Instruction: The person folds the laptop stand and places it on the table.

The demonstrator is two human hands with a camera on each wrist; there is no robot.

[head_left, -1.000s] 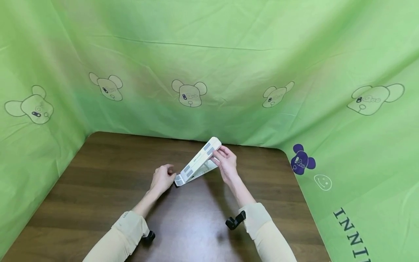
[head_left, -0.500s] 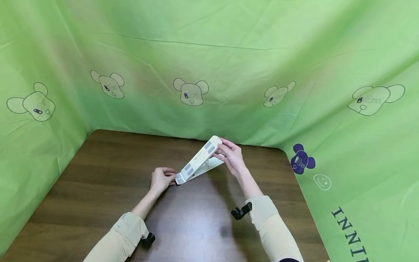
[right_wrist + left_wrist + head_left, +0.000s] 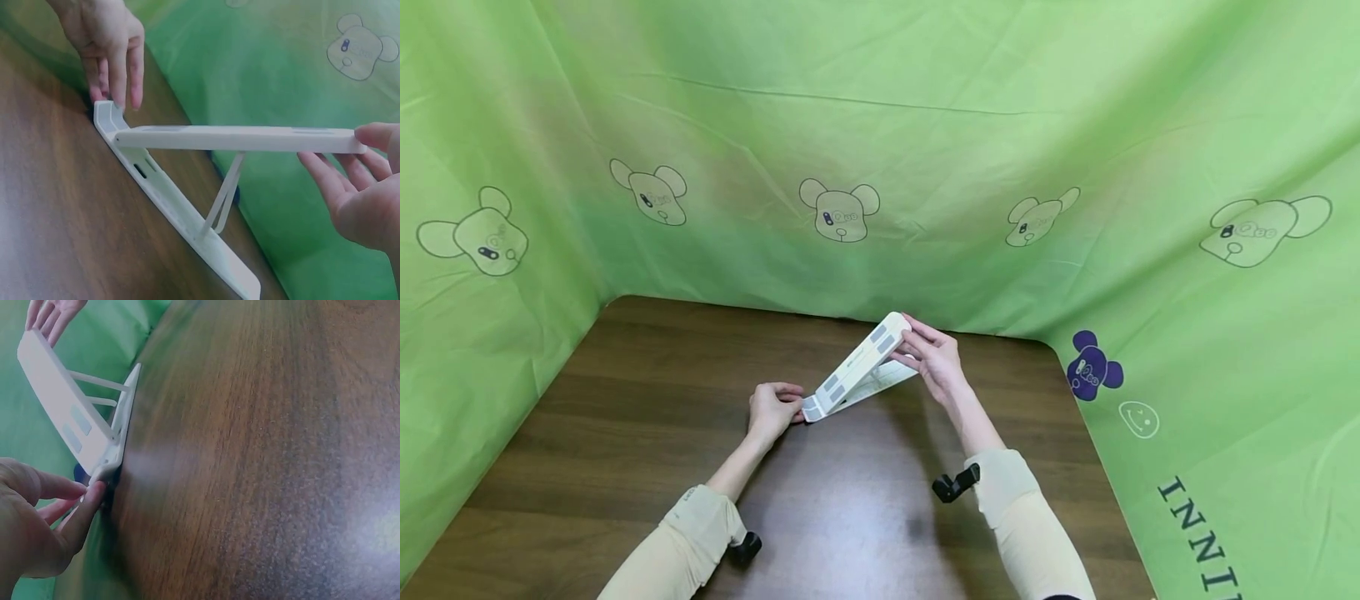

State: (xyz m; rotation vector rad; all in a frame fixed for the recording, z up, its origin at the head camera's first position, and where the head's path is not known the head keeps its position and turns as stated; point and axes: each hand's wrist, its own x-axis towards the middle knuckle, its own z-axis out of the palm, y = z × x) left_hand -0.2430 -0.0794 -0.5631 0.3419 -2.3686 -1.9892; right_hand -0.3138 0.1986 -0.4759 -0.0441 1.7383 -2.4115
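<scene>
Diagonally set: folding laptop stand (image 3: 854, 372) rises rightward

Seemingly resting on the counter (image 3: 662, 375), it slants up and away from the left grip (image 3: 773, 410), which pinches its lipped end; the right grip (image 3: 937, 362) holds the raised panel (image 3: 250, 138) by its far end.

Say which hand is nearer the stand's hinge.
Left: the left hand pinches the lip beside the hinge; the right hand holds the far end of the raised plate.
</scene>
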